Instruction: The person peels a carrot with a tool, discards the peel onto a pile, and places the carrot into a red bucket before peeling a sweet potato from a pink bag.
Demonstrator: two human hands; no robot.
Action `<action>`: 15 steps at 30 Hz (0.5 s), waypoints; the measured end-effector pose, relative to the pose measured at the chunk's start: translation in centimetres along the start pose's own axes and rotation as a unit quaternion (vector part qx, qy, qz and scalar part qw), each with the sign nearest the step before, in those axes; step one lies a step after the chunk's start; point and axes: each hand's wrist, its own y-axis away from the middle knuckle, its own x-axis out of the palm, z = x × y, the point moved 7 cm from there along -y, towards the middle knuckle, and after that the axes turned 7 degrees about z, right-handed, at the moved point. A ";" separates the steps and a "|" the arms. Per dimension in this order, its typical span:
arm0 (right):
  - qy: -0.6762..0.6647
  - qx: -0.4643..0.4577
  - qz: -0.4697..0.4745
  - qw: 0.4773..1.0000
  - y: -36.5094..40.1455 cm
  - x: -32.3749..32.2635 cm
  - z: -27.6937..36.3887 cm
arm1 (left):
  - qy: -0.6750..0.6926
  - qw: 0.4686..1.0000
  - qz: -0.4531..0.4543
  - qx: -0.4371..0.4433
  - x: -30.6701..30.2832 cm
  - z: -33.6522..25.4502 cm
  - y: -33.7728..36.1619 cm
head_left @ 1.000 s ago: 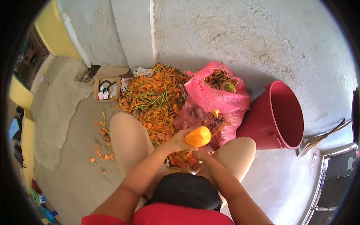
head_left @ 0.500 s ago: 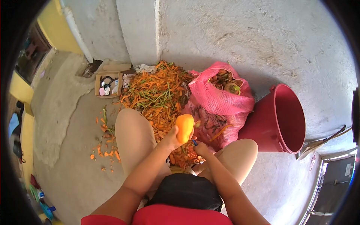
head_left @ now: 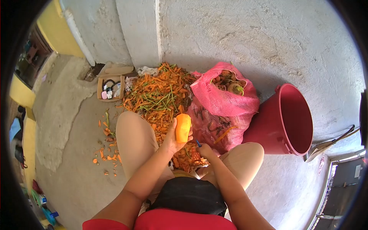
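A thick, peeled orange carrot stands nearly upright in my left hand, whose fingers wrap round it above the space between my knees. Lower and to the right, my right hand is closed on a small tool with a blue handle; its working end is too small to make out. The tool is apart from the carrot. Orange peelings and green stems form a large heap beyond my hands, with more peelings between my legs.
A pink mesh sack holding unpeeled vegetables leans by the wall, beside a tilted red bucket. An open cardboard box with small items sits left of the heap. Carrot scraps lie on the floor at left.
The carrot has shifted slightly left and turned in my left hand. My right hand stays low, with a wider gap between its blue-handled tool and the carrot.
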 end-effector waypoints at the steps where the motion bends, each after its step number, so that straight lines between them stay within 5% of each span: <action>1: -0.002 0.003 -0.001 1.000 0.1 -0.1 0.1 | -0.019 0.999 -0.024 0.012 -0.6 -0.1 0.1; 5: -0.055 0.004 -0.019 0.998 0.6 -0.7 0.4 | -0.124 0.989 -0.074 0.031 -1.6 -0.8 0.3; 8: -0.231 0.091 -0.016 0.969 -1.0 0.1 -3.1 | -0.130 0.985 -0.076 0.082 -0.2 -1.2 0.6; 11: -0.449 0.078 -0.005 0.890 1.0 0.9 0.4 | -0.098 0.989 -0.064 0.093 -0.2 -0.3 0.6; 15: -0.477 0.033 0.005 0.879 3.1 0.4 4.8 | -0.292 0.955 -0.015 0.059 -0.2 1.0 0.2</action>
